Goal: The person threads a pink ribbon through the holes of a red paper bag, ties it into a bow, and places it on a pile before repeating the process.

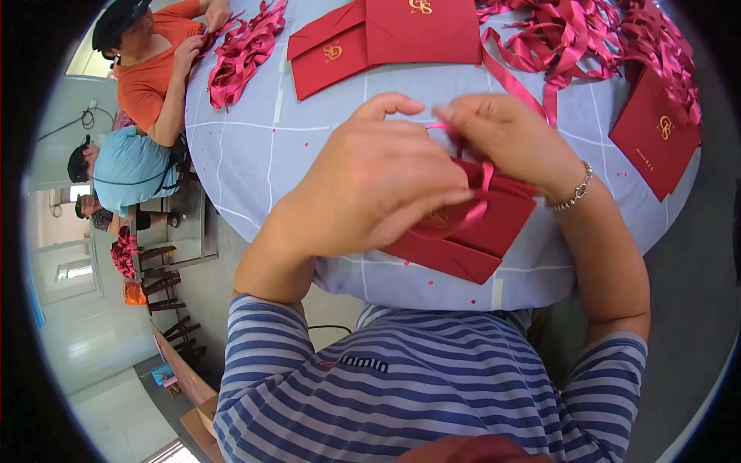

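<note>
A red paper bag (505, 224) with gold print lies on the table's near edge, partly under my hands. A pink ribbon (487, 176) loops at its top edge. My left hand (378, 181) is over the bag's left part, its fingers curled and the thumb side near the ribbon; what they grip is hidden. My right hand (505, 139), wearing a silver chain bracelet (575, 189), is above the bag's top edge. Its fingertips are pinched and smeared by motion, with a strand of pink ribbon at them.
Flat red bags (421, 35) lie at the far side, with more bags (652, 135) at the right. Heaps of pink ribbon (571, 38) cover the back right. Across the left edge, a person in orange (150, 73) handles ribbons beside another ribbon bundle (243, 58). Other people sit beyond.
</note>
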The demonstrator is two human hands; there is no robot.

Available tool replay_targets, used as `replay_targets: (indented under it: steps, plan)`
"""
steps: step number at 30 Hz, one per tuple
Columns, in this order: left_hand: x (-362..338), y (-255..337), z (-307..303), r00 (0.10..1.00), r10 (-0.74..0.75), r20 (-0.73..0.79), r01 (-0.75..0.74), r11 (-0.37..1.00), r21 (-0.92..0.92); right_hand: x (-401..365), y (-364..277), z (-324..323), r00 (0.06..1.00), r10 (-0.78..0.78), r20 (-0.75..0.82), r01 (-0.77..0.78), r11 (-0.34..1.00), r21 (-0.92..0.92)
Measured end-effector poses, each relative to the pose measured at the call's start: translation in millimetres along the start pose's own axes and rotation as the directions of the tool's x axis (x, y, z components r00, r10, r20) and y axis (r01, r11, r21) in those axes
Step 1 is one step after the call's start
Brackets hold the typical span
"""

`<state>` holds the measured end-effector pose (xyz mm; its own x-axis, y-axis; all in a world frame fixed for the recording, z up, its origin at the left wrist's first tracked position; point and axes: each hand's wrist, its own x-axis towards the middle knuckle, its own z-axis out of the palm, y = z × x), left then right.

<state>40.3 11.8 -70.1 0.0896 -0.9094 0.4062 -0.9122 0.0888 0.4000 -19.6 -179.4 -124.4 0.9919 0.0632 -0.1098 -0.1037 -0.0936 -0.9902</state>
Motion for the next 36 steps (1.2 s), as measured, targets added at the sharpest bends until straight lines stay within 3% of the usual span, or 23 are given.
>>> replay_targets:
  steps: [1, 3, 5, 7, 9, 11, 15, 17, 18, 20, 21, 23, 24, 26, 27, 29, 31, 32, 33, 34, 35, 36]
  plan:
    - [2, 2, -1, 0.995, -0.100, 0.026, 0.101, 0.993, -0.059, -3, -9, -1, 0.993, -0.031, -0.115, 0.015, 0.991, -0.134]
    - [1, -2, 4, 0.988, -0.142, 0.053, 0.147, 0.984, -0.098, 2, -4, -9, 0.980, -0.091, -0.174, 0.044, 0.965, -0.260]
    - [1, -5, 10, 0.978, -0.197, 0.073, 0.207, 0.964, -0.168, 7, 5, -11, 0.967, -0.133, -0.217, 0.075, 0.963, -0.257]
    - [4, -6, 10, 0.972, -0.207, 0.114, 0.225, 0.958, -0.180, 12, 12, -16, 0.918, -0.350, -0.188, 0.190, 0.802, -0.566]
    - [6, -6, 13, 0.964, -0.216, 0.153, 0.243, 0.951, -0.191, 19, 16, -23, 0.882, -0.403, -0.246, 0.152, 0.735, -0.660]
    - [5, -5, 22, 0.979, -0.194, 0.069, 0.202, 0.970, -0.135, 26, 22, -31, 0.823, -0.479, -0.304, 0.079, 0.627, -0.775]
    - [5, 0, 20, 0.960, -0.269, 0.079, 0.280, 0.926, -0.253, 25, 24, -43, 0.822, -0.441, -0.360, -0.008, 0.624, -0.782]
    - [2, -3, 21, 0.960, -0.279, -0.026, 0.269, 0.944, -0.193, 25, 29, -46, 0.758, -0.464, -0.460, 0.234, 0.850, -0.471]
    - [1, -4, 19, 0.940, -0.338, -0.052, 0.326, 0.932, -0.157, 21, 23, -42, 0.651, -0.560, -0.513, 0.270, 0.802, -0.533]
    - [2, -8, 21, 0.870, -0.451, -0.202, 0.403, 0.884, -0.236, 15, 14, -46, 0.645, -0.619, -0.447, 0.333, 0.755, -0.565]
    - [2, -6, 17, 0.815, -0.538, -0.213, 0.475, 0.833, -0.284, 1, -4, -45, 0.838, -0.408, -0.362, 0.231, 0.867, -0.441]
    - [-2, -13, 17, 0.768, -0.460, -0.445, 0.334, 0.882, -0.333, -17, -23, -37, 0.944, -0.201, -0.263, 0.155, 0.971, -0.184]
    - [-6, -20, 17, 0.756, -0.366, -0.542, 0.163, 0.908, -0.386, -12, -18, -33, 0.962, -0.182, -0.203, 0.192, 0.981, 0.029]
    - [-13, -29, 14, 0.756, -0.308, -0.577, -0.143, 0.783, -0.605, -11, -17, -35, 0.985, -0.100, -0.143, 0.136, 0.953, 0.270]
    - [-18, -23, 10, 0.802, -0.333, -0.497, -0.247, 0.572, -0.782, -13, -22, -36, 0.990, -0.076, -0.121, 0.103, 0.965, 0.240]
    - [-17, -31, 14, 0.788, -0.304, -0.536, -0.259, 0.625, -0.736, -10, -16, -40, 0.980, -0.114, -0.164, 0.146, 0.969, 0.197]
    - [-16, -58, 11, 0.881, -0.144, -0.450, -0.246, 0.675, -0.696, -6, -7, -47, 0.958, -0.143, -0.250, 0.185, 0.971, 0.152]
    - [-12, -70, 8, 0.918, -0.063, -0.392, -0.232, 0.717, -0.658, -4, -6, -49, 0.923, -0.167, -0.347, 0.187, 0.982, 0.026]
    - [-7, -78, 8, 0.903, -0.072, -0.423, -0.186, 0.823, -0.537, -2, -3, -51, 0.879, -0.199, -0.434, 0.172, 0.980, -0.099]
    - [-12, -84, 7, 0.816, -0.402, -0.416, 0.065, 0.778, -0.624, 5, 9, -62, 0.808, -0.277, -0.519, 0.279, 0.957, -0.078]
    - [-16, -88, 7, 0.628, -0.684, -0.371, 0.286, 0.646, -0.707, 8, 19, -75, 0.761, -0.297, -0.576, 0.280, 0.952, -0.122]
    - [-12, -91, 9, 0.444, -0.787, -0.429, 0.256, 0.570, -0.780, 10, 24, -87, 0.711, -0.319, -0.626, 0.278, 0.946, -0.166]
